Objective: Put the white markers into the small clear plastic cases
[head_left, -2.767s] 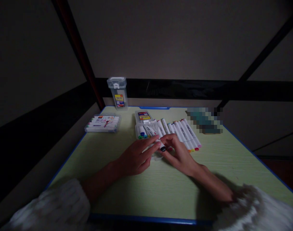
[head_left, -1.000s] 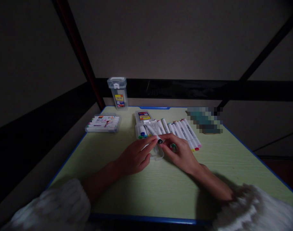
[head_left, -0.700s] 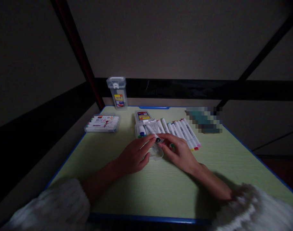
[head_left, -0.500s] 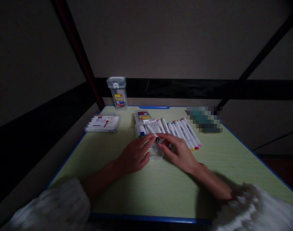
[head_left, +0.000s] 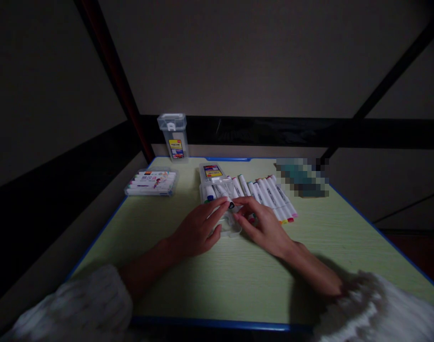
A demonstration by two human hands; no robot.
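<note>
A white marker (head_left: pixel 223 190) with a dark cap end lies over an open clear plastic case (head_left: pixel 234 233), its capped end tilted toward me. My left hand (head_left: pixel 197 230) has its fingertips on the marker's left side near the cap. From the other side, my right hand (head_left: pixel 268 228) meets the same end with its index finger and thumb curled round it. Inside the case, a blue-capped marker (head_left: pixel 210 196) shows left of the held one. The case's labelled lid (head_left: pixel 212 172) is folded back behind. My fingers hide part of the case.
Several white markers (head_left: pixel 270 194) lie in a row right of the case. A closed marker box (head_left: pixel 151 183) rests at the table's left. An upright clear case (head_left: pixel 174 140) stands at the back left. A blurred green flat object (head_left: pixel 302 177) lies at the back right of the table (head_left: pixel 217 285).
The marker's capped end has shifted very slightly left and up between my fingers. Both hands keep nearly the same pose, and the other things stay in place.
</note>
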